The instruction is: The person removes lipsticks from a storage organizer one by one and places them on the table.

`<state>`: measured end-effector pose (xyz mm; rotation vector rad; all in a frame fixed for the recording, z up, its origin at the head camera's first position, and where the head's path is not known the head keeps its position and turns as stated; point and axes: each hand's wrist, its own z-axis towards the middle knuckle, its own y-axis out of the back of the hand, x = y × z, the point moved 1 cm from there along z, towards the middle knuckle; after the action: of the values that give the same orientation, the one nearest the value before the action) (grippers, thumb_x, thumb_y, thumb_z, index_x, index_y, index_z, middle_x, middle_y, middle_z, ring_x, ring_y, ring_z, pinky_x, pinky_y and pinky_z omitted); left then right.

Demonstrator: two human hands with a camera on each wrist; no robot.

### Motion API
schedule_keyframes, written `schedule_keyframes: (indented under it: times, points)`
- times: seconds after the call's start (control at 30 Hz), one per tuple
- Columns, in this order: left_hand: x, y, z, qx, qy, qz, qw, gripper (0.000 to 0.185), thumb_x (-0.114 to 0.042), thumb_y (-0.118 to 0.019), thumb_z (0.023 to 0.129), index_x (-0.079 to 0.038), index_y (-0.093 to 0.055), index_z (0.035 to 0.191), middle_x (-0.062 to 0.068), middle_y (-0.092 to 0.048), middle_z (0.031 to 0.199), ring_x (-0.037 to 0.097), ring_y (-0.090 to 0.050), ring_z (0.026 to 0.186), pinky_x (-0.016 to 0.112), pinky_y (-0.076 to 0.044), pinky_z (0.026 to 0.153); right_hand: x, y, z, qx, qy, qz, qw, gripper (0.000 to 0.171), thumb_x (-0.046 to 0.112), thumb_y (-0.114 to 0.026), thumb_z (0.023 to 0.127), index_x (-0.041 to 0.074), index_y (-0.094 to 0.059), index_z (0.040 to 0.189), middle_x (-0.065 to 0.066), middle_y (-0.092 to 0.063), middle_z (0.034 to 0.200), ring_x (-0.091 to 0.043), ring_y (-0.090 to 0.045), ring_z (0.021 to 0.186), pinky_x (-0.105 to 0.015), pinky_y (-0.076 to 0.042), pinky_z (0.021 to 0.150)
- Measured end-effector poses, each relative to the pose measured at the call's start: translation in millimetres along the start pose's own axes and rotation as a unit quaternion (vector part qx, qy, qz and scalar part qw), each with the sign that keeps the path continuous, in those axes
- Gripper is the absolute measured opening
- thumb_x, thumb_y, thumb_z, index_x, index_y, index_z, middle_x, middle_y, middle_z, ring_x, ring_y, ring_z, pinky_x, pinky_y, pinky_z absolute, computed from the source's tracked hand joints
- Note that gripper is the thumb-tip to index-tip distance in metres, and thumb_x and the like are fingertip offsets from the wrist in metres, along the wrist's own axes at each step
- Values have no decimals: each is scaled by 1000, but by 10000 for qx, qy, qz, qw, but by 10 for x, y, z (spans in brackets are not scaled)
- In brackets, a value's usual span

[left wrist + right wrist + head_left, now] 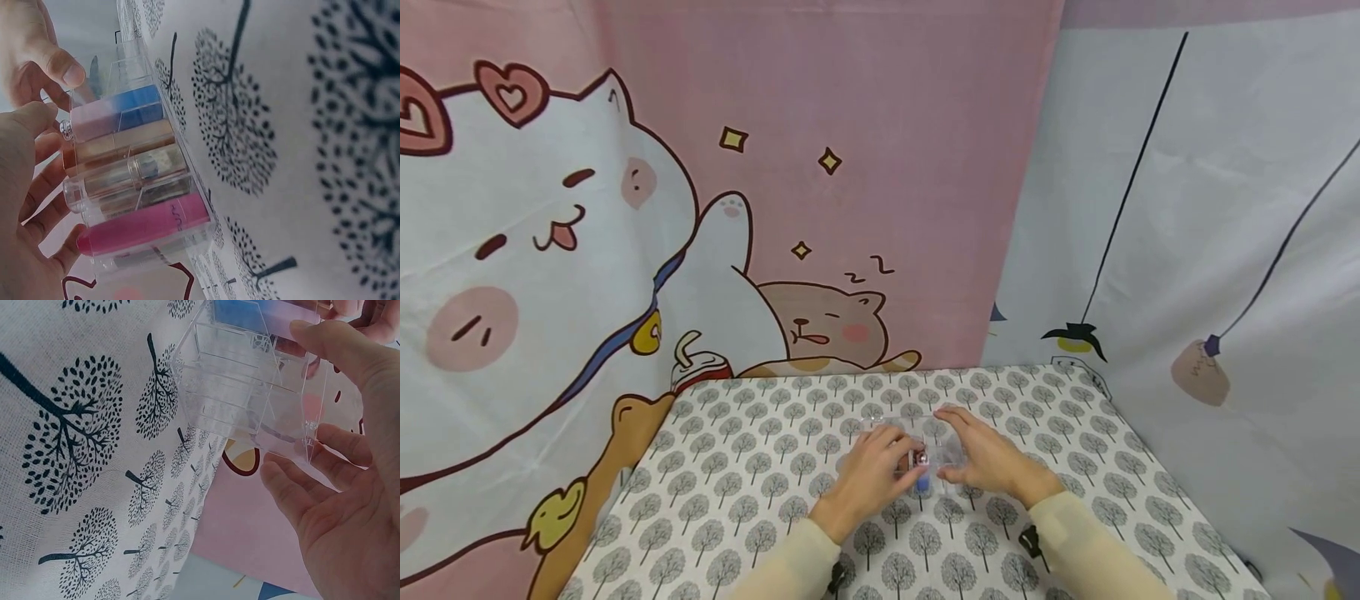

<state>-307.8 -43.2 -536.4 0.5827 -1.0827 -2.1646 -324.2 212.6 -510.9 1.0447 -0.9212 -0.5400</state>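
A clear acrylic organizer (925, 446) stands on the tree-patterned tablecloth (760, 500), held between both hands. My left hand (898, 468) grips its left side. In the left wrist view the fingers of my left hand (53, 181) curl against the open ends of several tubes: a blue and pink tube (119, 111), a gold one (122, 141), a clear one (131, 175) and a pink lipstick (147, 222). My right hand (952, 454) holds the right side. The thumb of my right hand (292, 406) lies over the organizer's (240, 394) top edge, with the fingers under its clear wall.
Cartoon cat curtains (625, 233) hang behind the table and a pale curtain (1187, 250) on the right. The tablecloth (75, 456) spreads around the organizer on all sides. A small black thing (1030, 542) shows by the right sleeve.
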Motion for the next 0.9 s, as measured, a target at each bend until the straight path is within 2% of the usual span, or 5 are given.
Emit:
schedule_keyframes:
  times: [0.17, 0.33, 0.7, 0.9]
  points:
    - [-19, -20, 41, -28, -81, 34, 10000, 35, -45, -88, 105, -24, -84, 133, -8, -79, 122, 14, -73, 118, 40, -67, 105, -4, -2, 12, 9, 2, 57, 10000, 104, 35, -101, 93, 6, -45, 176, -20, -45, 184, -48, -65, 153, -67, -57, 127]
    - [-30, -28, 65, 2, -70, 8, 10000, 33, -43, -89, 105, -25, -85, 131, -8, -80, 123, 15, -74, 118, 43, -67, 108, -20, -9, 6, 26, -44, 87, 9999, 105, 35, -101, 92, 7, -44, 176, -19, -45, 184, -47, -65, 153, -67, -58, 127]
    - [-46, -61, 88, 160, 65, -1, 9999, 28, -40, -89, 105, -25, -85, 129, -9, -80, 119, 13, -71, 110, 41, -67, 107, -37, -23, 21, -11, 12, 92, 10000, 104, 36, -101, 92, 7, -46, 175, -18, -47, 182, -45, -65, 154, -66, -57, 128]
    - [-41, -68, 109, 223, 180, -157, 9995, 27, -39, -90, 105, -25, -86, 127, -9, -79, 116, 10, -68, 103, 36, -65, 101, -42, -22, 19, -21, -13, 182, 9998, 104, 35, -102, 91, 7, -46, 175, -18, -49, 182, -45, -64, 155, -66, -57, 128]
